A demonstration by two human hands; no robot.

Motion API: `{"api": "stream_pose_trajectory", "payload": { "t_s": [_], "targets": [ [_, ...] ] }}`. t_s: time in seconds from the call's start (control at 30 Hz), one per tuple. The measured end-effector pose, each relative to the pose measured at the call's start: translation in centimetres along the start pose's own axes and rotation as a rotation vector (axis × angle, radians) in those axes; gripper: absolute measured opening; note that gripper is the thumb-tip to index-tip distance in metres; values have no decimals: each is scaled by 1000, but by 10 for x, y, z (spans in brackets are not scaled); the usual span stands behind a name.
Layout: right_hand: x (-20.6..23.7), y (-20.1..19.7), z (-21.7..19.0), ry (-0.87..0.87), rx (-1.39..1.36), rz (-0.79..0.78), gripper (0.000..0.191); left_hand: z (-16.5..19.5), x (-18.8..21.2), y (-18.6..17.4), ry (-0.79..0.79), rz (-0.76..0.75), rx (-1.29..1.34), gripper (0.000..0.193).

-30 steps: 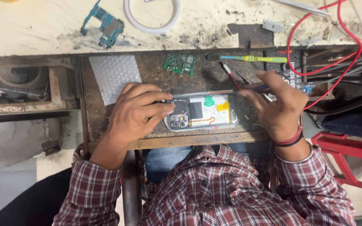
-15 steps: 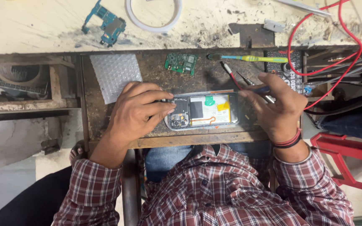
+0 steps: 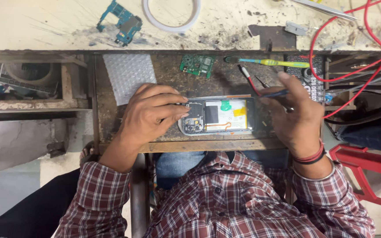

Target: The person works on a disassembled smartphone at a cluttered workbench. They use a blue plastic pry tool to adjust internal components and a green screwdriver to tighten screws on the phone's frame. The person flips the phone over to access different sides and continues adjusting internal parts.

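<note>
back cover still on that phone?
No: the phone lies opened on the bench, its battery and camera module exposed between the left hand and right hand.
</note>
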State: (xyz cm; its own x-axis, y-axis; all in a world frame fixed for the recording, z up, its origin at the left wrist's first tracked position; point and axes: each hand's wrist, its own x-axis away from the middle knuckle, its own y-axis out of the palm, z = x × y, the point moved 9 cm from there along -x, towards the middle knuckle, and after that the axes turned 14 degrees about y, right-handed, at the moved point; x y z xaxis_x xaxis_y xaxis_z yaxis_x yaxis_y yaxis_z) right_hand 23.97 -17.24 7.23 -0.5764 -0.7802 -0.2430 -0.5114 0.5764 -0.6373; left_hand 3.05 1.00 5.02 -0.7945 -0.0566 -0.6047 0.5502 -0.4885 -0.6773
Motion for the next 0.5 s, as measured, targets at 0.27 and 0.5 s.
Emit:
{"api": "stream_pose_trajectory", "payload": {
  "t_s": [0.27,0.5],
  "targets": [
    [15,27,-2,80,-500,4,52,-9,3,-6,-61,100,63,11],
    [16,82,-23,36,-672,-126,46,-14,6,-3,-98,103,60,11]
  ]
}}
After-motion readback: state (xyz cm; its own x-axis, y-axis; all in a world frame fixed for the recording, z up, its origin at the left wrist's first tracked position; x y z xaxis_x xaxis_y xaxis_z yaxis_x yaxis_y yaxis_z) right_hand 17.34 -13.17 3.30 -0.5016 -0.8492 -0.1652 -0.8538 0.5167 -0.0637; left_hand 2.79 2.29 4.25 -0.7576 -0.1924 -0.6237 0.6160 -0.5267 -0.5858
